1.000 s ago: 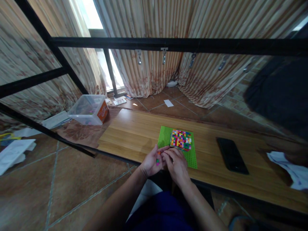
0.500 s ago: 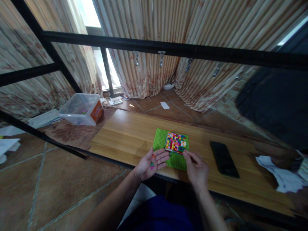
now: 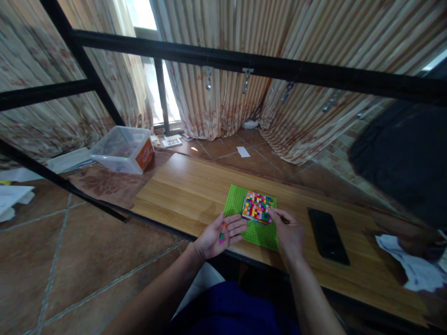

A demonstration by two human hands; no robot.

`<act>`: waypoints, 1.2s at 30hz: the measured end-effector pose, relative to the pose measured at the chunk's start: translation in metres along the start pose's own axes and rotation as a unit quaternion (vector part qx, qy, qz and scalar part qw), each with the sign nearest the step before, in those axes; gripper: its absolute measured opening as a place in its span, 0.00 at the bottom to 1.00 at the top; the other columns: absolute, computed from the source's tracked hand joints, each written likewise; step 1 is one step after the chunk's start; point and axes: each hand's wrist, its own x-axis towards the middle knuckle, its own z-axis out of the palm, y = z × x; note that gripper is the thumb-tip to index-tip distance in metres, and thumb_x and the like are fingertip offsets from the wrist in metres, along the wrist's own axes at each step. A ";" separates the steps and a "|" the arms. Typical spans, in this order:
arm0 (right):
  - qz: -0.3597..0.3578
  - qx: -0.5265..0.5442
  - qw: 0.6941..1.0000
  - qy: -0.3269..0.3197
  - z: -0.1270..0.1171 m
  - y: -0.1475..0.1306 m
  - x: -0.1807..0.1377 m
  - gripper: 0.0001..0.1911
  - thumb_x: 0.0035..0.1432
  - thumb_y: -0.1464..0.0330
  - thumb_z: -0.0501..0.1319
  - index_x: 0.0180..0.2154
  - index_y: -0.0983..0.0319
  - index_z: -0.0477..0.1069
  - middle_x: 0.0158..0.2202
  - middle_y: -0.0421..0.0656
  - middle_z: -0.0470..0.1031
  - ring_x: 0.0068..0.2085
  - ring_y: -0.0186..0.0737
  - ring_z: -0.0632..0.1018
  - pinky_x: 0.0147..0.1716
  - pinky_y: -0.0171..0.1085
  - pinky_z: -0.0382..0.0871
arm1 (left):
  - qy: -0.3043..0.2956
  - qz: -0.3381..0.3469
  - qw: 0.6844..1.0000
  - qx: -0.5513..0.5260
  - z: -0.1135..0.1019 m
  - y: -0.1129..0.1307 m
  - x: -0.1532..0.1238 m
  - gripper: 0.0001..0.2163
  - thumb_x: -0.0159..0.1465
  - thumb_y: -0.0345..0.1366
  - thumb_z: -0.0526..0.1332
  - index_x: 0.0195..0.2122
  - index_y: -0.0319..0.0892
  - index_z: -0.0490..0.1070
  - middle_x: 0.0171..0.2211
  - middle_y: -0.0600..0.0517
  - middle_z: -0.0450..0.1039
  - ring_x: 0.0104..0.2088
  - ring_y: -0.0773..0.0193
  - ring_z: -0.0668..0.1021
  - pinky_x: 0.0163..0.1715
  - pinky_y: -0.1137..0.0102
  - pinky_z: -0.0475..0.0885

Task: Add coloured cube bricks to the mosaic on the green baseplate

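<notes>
My left hand (image 3: 217,236) lies palm up with its fingers stretched out, just left of the front of a green studded baseplate (image 3: 258,236). On its palm rest a few tiny toy bricks (image 3: 221,237), in orange, green and pink. A low block of many-coloured toy bricks (image 3: 257,206) sits on the baseplate. My right hand (image 3: 288,229) is at the block's right edge, thumb and forefinger pinched together by its top. Whatever may be between those fingertips is too small to make out.
The wooden bench top (image 3: 185,186) carries a black phone (image 3: 328,236) right of my right hand and crumpled paper (image 3: 408,263) farther right. A clear plastic bin (image 3: 120,151) stands on the floor at left. A black metal rail (image 3: 223,59) crosses beyond the bench.
My right hand has moved up from the block's front right corner to its right edge. The left hand keeps its pose with the bricks. The whole view has shifted slightly.
</notes>
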 end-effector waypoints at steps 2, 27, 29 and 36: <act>0.006 0.009 1.000 0.005 0.002 0.005 0.002 0.17 0.46 0.54 0.67 0.33 0.60 0.80 0.34 0.44 0.79 0.36 0.41 0.76 0.39 0.41 0.67 | 0.000 -0.002 1.000 0.002 0.000 0.000 0.000 0.25 0.68 0.50 0.49 0.57 0.36 0.65 0.58 0.37 0.67 0.59 0.52 0.68 0.58 0.59 0.57; 0.191 0.253 0.948 0.017 0.008 -0.001 0.006 0.19 0.33 0.62 0.74 0.31 0.60 0.76 0.28 0.37 0.76 0.27 0.31 0.73 0.26 0.32 0.64 | 0.026 -0.012 1.000 0.007 0.001 0.001 0.002 0.26 0.68 0.52 0.47 0.55 0.36 0.67 0.58 0.37 0.66 0.59 0.52 0.68 0.58 0.57 0.56; 0.158 0.242 0.954 0.074 0.004 -0.004 0.000 0.17 0.37 0.61 0.72 0.32 0.60 0.76 0.28 0.36 0.76 0.27 0.30 0.72 0.26 0.31 0.63 | 0.028 -0.014 1.000 0.005 0.001 0.000 0.002 0.26 0.68 0.53 0.47 0.54 0.36 0.67 0.58 0.37 0.67 0.59 0.52 0.68 0.58 0.58 0.57; 0.002 0.073 0.997 -0.023 0.014 -0.030 -0.042 0.13 0.52 0.58 0.64 0.34 0.61 0.77 0.35 0.43 0.78 0.37 0.39 0.76 0.40 0.40 0.68 | 0.024 -0.018 1.000 -0.002 0.004 0.001 0.001 0.26 0.69 0.52 0.46 0.53 0.36 0.68 0.55 0.38 0.70 0.55 0.54 0.72 0.55 0.60 0.60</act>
